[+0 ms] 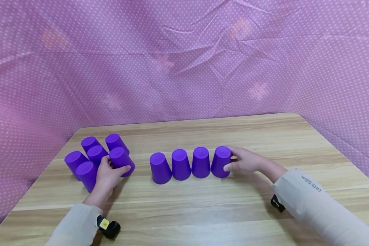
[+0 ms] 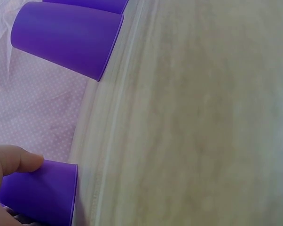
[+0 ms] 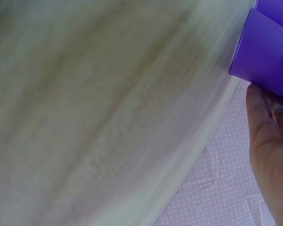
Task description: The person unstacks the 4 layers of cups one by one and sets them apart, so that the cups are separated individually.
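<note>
My left hand (image 1: 106, 176) grips an upside-down purple cup (image 1: 120, 159) at the right side of a cluster on the left. Its thumb lies on the near face, and the other fingers are partly hidden behind. In the left wrist view the thumb presses the side of this cup (image 2: 47, 193). To the right, several matching cups stand upside down in a row. My right hand (image 1: 247, 160) holds the row's rightmost cup (image 1: 220, 162), thumb in front and fingers behind. The right wrist view has the hand (image 3: 268, 132) against the lower side of that cup (image 3: 263, 56).
Around the left hand stand several more inverted purple cups, among them a near one (image 1: 87, 174) and a far one (image 1: 115, 140). The row starts with a left-end cup (image 1: 160, 169). A pink dotted cloth (image 1: 184, 68) hangs behind the wooden table (image 1: 196, 215).
</note>
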`<state>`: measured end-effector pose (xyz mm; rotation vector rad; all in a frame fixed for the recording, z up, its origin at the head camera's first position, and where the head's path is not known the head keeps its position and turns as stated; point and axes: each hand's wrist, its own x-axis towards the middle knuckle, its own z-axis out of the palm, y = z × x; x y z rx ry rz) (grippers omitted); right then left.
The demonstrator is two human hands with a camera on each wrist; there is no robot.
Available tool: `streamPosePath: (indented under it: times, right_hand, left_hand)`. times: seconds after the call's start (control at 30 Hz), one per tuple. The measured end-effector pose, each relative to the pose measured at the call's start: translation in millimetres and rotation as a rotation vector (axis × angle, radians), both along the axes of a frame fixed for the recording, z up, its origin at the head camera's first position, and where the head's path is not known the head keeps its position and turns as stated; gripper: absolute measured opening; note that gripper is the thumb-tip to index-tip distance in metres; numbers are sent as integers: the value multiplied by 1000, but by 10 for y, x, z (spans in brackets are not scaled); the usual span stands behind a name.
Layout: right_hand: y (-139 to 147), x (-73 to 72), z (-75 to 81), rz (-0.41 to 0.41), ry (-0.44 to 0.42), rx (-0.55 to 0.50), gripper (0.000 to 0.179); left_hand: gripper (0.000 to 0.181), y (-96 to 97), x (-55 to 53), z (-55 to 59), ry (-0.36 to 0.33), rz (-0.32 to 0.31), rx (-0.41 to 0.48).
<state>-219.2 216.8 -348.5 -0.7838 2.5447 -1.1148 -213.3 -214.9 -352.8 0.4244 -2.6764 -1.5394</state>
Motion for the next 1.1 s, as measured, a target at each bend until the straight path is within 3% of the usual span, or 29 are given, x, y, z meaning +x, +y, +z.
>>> streamPosePath:
  times: [0.17,0.37,0.5,0.7,0.9,1.1]
  right_hand:
    - [-4,-1,3,0,-3,5,55]
    - [-14,-4,3,0,-8,2,56]
    - [-18,-10,-3,5,-10,-4,57]
    - [-17,-10,1,7,1,1,56]
    - [-8,0,15,4,-6,-19,57]
    - [-15,5,15,7,-5,-19,57]
  left_hand:
    - [82,25,16,26,31,-1,0]
    - [79,50,16,72,118,22,-32]
    - [78,74,46,147,216,23,-41]
    - [72,192,109,430,434,27,-108]
    - [66,394,198,635,504,-98,-76]
    - [58,535,243,619,521,-208,-33]
